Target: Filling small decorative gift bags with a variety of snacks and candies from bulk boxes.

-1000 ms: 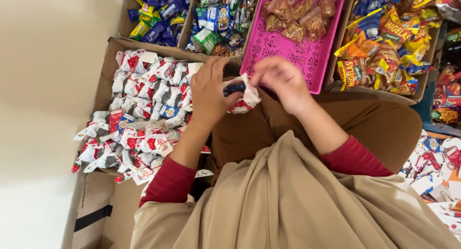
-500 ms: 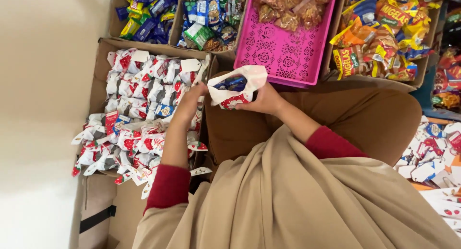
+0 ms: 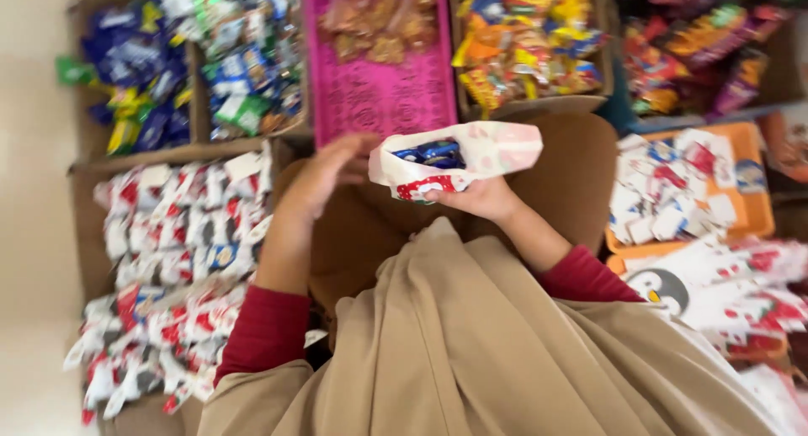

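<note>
My right hand [image 3: 480, 199] holds a small white paper bag [image 3: 471, 154] with red strawberry print from underneath, over my lap. The bag's mouth faces left and shows blue snack packets [image 3: 433, 153] inside. My left hand [image 3: 324, 177] hovers just left of the bag's mouth, fingers spread, holding nothing. Both arms wear dark red sleeves under a beige cloth. The frame is motion-blurred.
A cardboard box [image 3: 84, 225] of filled strawberry-print bags lies at left. Behind are boxes of blue and green snack packets [image 3: 181, 61], a pink plastic tray [image 3: 379, 91] with clear bags of snacks, and a box of orange-yellow packets [image 3: 526, 45]. Flat unfilled bags [image 3: 673, 192] pile at right.
The view swung to the right, so everything shifted left in frame. My left hand came off the bag and opened; the bag tilted open in my right hand.
</note>
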